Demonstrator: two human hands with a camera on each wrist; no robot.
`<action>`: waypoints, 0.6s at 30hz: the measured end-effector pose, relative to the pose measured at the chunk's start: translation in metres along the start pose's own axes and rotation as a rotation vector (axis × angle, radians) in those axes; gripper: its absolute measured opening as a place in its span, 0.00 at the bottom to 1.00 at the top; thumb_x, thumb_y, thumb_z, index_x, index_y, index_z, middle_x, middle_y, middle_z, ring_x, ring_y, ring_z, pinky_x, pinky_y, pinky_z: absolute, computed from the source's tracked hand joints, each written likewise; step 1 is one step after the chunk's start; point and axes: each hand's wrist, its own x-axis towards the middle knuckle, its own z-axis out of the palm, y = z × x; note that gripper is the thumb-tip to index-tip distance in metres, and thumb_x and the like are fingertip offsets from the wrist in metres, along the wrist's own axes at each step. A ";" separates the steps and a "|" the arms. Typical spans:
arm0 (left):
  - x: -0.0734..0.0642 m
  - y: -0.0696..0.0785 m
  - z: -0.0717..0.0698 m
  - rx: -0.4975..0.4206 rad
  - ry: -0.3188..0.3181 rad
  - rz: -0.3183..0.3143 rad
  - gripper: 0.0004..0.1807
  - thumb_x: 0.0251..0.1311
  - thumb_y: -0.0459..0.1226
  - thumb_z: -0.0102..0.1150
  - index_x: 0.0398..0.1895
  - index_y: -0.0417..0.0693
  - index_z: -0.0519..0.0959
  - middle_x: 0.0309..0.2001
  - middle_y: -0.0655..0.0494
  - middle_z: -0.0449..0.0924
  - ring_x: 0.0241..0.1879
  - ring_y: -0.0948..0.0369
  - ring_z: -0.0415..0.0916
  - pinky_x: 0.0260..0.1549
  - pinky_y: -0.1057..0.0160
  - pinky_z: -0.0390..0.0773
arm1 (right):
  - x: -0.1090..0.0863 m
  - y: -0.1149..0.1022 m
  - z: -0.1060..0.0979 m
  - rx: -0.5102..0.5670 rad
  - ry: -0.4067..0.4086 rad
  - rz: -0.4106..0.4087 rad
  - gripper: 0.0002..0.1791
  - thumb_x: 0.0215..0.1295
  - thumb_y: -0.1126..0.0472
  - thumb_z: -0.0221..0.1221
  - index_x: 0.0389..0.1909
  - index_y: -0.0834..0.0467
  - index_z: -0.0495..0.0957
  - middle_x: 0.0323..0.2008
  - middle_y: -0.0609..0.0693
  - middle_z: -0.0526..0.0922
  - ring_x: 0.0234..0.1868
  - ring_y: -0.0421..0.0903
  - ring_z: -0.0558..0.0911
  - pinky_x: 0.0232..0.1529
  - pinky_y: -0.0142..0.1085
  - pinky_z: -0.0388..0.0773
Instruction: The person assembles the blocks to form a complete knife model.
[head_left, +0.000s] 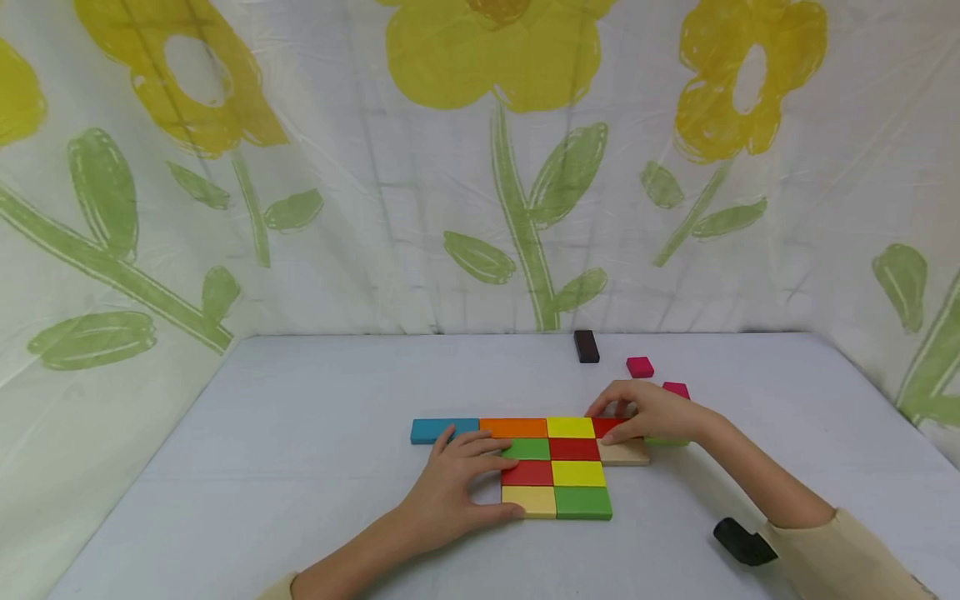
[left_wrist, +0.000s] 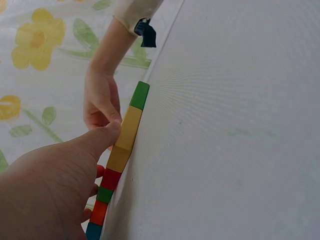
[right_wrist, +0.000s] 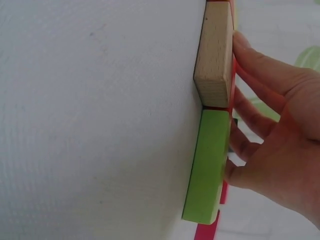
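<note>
Flat coloured wooden blocks lie together on the table. My left hand (head_left: 453,486) rests along their left side, fingers spread. Its thumb touches the cream block (head_left: 534,503), and its fingers lie by the red block (head_left: 521,475) and green block (head_left: 531,450). At the top row's right end, my right hand (head_left: 655,410) pinches a red block (head_left: 606,426) between thumb and fingers, partly hidden by the hand. Below it sits a plain wood block (right_wrist: 215,55), with a light green block (right_wrist: 206,167) beside it in the right wrist view.
The top row also has a blue block (head_left: 435,430), an orange block (head_left: 513,427) and a yellow block (head_left: 570,427). Farther back lie a dark block (head_left: 587,347) and two pink blocks, one apart (head_left: 640,367). A flower-printed curtain (head_left: 420,208) hangs behind the table.
</note>
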 end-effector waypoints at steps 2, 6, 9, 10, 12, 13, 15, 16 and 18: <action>0.000 0.000 0.000 0.001 0.004 0.005 0.28 0.58 0.56 0.77 0.59 0.56 0.87 0.67 0.58 0.82 0.71 0.49 0.71 0.73 0.25 0.49 | 0.000 -0.001 -0.001 -0.002 -0.007 0.005 0.18 0.64 0.60 0.73 0.54 0.58 0.86 0.48 0.51 0.82 0.47 0.48 0.77 0.41 0.34 0.82; 0.000 -0.001 0.000 0.008 0.009 0.012 0.28 0.58 0.57 0.76 0.59 0.56 0.88 0.66 0.57 0.82 0.70 0.49 0.71 0.73 0.24 0.50 | 0.002 -0.003 -0.005 -0.010 -0.009 0.013 0.19 0.64 0.60 0.73 0.55 0.59 0.85 0.51 0.53 0.84 0.48 0.49 0.78 0.43 0.35 0.82; 0.000 -0.001 0.000 0.009 0.001 0.001 0.28 0.58 0.57 0.76 0.59 0.56 0.87 0.67 0.58 0.82 0.71 0.49 0.71 0.74 0.25 0.49 | 0.007 -0.004 -0.010 -0.029 0.017 0.014 0.20 0.65 0.60 0.72 0.56 0.60 0.84 0.53 0.55 0.86 0.50 0.49 0.79 0.45 0.36 0.83; 0.000 -0.001 0.000 0.008 -0.002 -0.001 0.28 0.58 0.57 0.76 0.59 0.56 0.87 0.67 0.58 0.81 0.71 0.49 0.71 0.74 0.25 0.49 | 0.010 -0.004 -0.012 -0.033 0.031 0.014 0.20 0.66 0.59 0.72 0.57 0.60 0.84 0.53 0.55 0.86 0.49 0.49 0.80 0.45 0.36 0.83; 0.000 0.000 0.000 0.007 -0.005 -0.003 0.29 0.58 0.57 0.76 0.59 0.56 0.87 0.67 0.58 0.81 0.71 0.49 0.71 0.74 0.25 0.49 | 0.015 -0.003 -0.017 -0.042 0.061 0.011 0.21 0.67 0.59 0.71 0.58 0.62 0.84 0.54 0.57 0.86 0.49 0.49 0.81 0.47 0.37 0.82; 0.000 0.000 0.000 0.005 -0.006 -0.004 0.29 0.58 0.56 0.77 0.59 0.56 0.87 0.67 0.58 0.81 0.71 0.49 0.70 0.74 0.25 0.48 | 0.018 -0.002 -0.019 -0.044 0.076 0.014 0.22 0.67 0.58 0.71 0.59 0.63 0.83 0.54 0.58 0.86 0.48 0.49 0.81 0.48 0.37 0.82; 0.000 0.000 0.000 0.005 -0.006 -0.002 0.29 0.58 0.56 0.77 0.59 0.56 0.87 0.67 0.58 0.81 0.71 0.49 0.70 0.74 0.25 0.48 | 0.024 -0.002 -0.024 -0.042 0.107 0.024 0.23 0.68 0.58 0.71 0.60 0.64 0.83 0.54 0.59 0.85 0.48 0.51 0.82 0.49 0.39 0.83; 0.000 0.000 0.000 0.003 -0.006 -0.002 0.29 0.58 0.57 0.77 0.59 0.56 0.87 0.67 0.58 0.81 0.72 0.48 0.70 0.74 0.25 0.48 | 0.027 -0.002 -0.027 -0.038 0.122 0.030 0.24 0.68 0.57 0.71 0.60 0.65 0.82 0.54 0.61 0.85 0.48 0.52 0.82 0.50 0.40 0.83; 0.000 0.000 0.000 0.002 -0.007 -0.003 0.29 0.58 0.57 0.76 0.59 0.56 0.87 0.67 0.58 0.81 0.72 0.49 0.70 0.74 0.25 0.48 | 0.032 -0.001 -0.032 -0.038 0.152 0.046 0.25 0.69 0.57 0.70 0.62 0.66 0.81 0.56 0.63 0.84 0.50 0.55 0.83 0.52 0.43 0.84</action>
